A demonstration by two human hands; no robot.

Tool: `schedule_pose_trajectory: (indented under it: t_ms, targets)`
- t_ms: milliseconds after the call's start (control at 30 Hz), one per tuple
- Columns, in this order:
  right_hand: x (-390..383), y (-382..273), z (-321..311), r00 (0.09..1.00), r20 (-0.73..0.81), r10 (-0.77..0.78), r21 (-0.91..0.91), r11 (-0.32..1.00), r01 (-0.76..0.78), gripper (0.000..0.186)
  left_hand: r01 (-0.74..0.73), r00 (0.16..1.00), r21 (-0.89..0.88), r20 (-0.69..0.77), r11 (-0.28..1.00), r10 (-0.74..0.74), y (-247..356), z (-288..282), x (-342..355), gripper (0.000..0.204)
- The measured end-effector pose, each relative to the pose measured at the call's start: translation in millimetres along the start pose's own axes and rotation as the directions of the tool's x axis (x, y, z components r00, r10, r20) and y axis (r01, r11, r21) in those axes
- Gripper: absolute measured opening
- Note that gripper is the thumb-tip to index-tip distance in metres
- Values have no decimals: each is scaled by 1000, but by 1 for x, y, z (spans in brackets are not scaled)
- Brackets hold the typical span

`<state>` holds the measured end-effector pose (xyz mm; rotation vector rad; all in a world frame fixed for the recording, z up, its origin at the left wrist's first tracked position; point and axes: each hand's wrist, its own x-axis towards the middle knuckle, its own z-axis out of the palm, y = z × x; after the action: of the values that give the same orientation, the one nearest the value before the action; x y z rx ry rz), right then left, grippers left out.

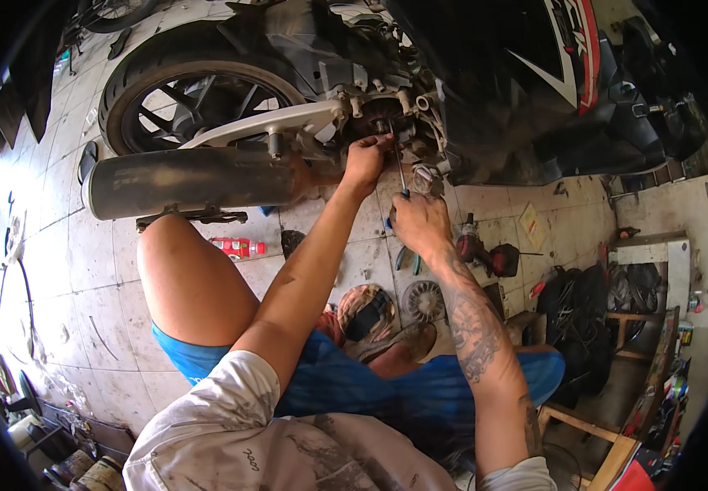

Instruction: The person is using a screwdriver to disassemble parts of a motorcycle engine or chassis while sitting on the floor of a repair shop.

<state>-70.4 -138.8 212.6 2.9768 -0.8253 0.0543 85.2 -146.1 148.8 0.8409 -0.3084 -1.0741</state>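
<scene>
My right hand point(421, 222) is wrapped round the handle of a screwdriver point(400, 170), its thin metal shaft pointing away from me. The tip reaches into a dark opening in the engine point(374, 114) of a motor scooter. Close beside the shaft, my left hand point(365, 165) has its fingertips pinched together at the edge of that opening; what they hold, if anything, is too small to tell. Left of the engine are the exhaust muffler point(190, 182) and the rear wheel point(194, 102). A dirty metal part point(428, 180) sits just right of the screwdriver.
On the tiled floor near my feet lie a red-labelled bottle point(239, 247), a round finned part point(423, 302), pliers point(407, 260) and a red-and-black power tool point(501, 260). A wooden frame point(595, 438) stands at the lower right. Dark body panels point(493, 90) rise on the right.
</scene>
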Motion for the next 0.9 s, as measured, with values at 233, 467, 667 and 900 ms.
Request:
schedule_pose_trajectory:
  t_ms: [233, 467, 667, 900]
  targets:
    - [-4, 5, 8, 987, -134, 90, 314, 949, -44, 16, 367, 911, -578, 380, 729, -158, -36, 35, -74, 53]
    - [2, -4, 1, 973, -179, 143, 440, 896, -51, 13, 209, 975, -804, 130, 556, -179, -104, 12, -71, 44]
    - [7, -2, 9, 974, -196, 117, 564, 825, 15, 12, 232, 943, -804, 325, 547, 78, -114, -10, -56, 46]
    - [-6, -12, -2, 999, -25, 35, 226, 974, -29, 9, 243, 962, -518, 235, 820, -137, -39, -4, -41, 44]
